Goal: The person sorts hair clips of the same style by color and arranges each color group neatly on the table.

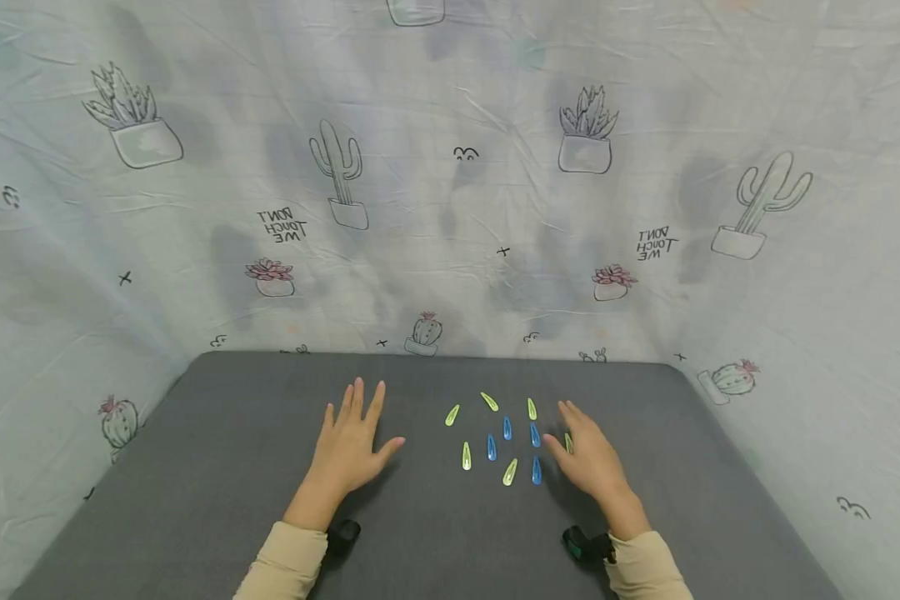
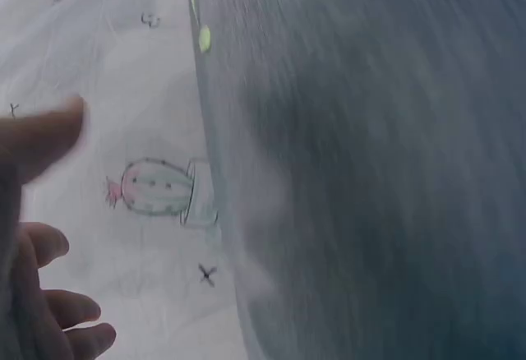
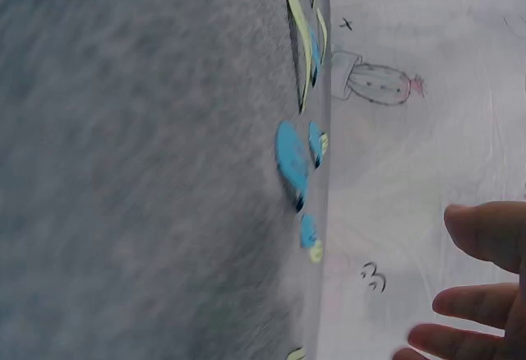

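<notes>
Several snap hair clips lie spread on the dark grey table: yellow-green clips (image 1: 467, 456) mixed with blue clips (image 1: 492, 447). To their left, my left hand (image 1: 348, 450) has its fingers straight and spread, holding nothing. My right hand (image 1: 588, 454) is at the right edge of the group, fingers extended and nothing gripped. It partly covers one yellow-green clip (image 1: 568, 442). In the right wrist view a blue clip (image 3: 292, 161) shows large, with my fingertips (image 3: 477, 304) apart from it. A yellow-green clip (image 2: 205, 39) appears far off in the left wrist view.
The grey tabletop (image 1: 195, 500) reaches back to a white cloth (image 1: 450, 200) printed with potted cacti, which hangs behind and on both sides. Dark wrist-worn devices sit at the left wrist (image 1: 342, 536) and the right wrist (image 1: 587, 545).
</notes>
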Demonstrator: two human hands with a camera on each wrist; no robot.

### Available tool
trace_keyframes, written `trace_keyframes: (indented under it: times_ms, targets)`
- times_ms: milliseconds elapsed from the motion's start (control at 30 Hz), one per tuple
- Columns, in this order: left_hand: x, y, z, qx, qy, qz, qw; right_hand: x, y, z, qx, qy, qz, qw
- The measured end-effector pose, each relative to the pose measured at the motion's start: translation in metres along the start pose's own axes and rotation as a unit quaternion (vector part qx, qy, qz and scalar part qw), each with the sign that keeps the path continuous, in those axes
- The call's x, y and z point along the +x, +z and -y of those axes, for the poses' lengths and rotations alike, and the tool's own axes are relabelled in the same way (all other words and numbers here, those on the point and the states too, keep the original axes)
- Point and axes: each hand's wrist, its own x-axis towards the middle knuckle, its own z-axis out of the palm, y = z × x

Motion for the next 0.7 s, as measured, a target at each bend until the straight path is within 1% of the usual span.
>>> trace_keyframes:
  times_ms: [100,200,267,367,433,533,633,700]
  targets:
    - [0.005,0.006,-0.007,-0.011,0.01,-0.015,0.9998,-0.002,0.001,-0.007,0.03,0.016,-0.013,0.9993]
    - [0.009,0.013,-0.014,-0.029,0.012,-0.021,0.9993,-0.003,0.004,-0.014,0.053,0.033,-0.029,0.9976]
    - [0.012,0.018,-0.017,-0.054,0.009,-0.019,0.9983,-0.003,0.006,-0.019,0.072,0.047,-0.031,0.9958]
    - [0.017,0.024,-0.023,-0.108,0.001,-0.016,0.994,-0.003,0.007,-0.025,0.093,0.062,-0.03,0.9933]
    - [0.02,0.027,-0.027,-0.147,-0.003,-0.015,0.989,-0.003,0.008,-0.028,0.1,0.072,-0.028,0.992]
    - [0.027,0.033,-0.034,-0.203,-0.007,-0.015,0.979,-0.003,0.009,-0.032,0.108,0.086,-0.028,0.9901]
    - [0.034,0.041,-0.041,-0.255,-0.011,-0.021,0.9666,-0.003,0.01,-0.035,0.113,0.098,-0.026,0.9885]
    - [0.039,0.047,-0.046,-0.292,-0.021,-0.02,0.9561,-0.003,0.011,-0.037,0.113,0.105,-0.023,0.9878]
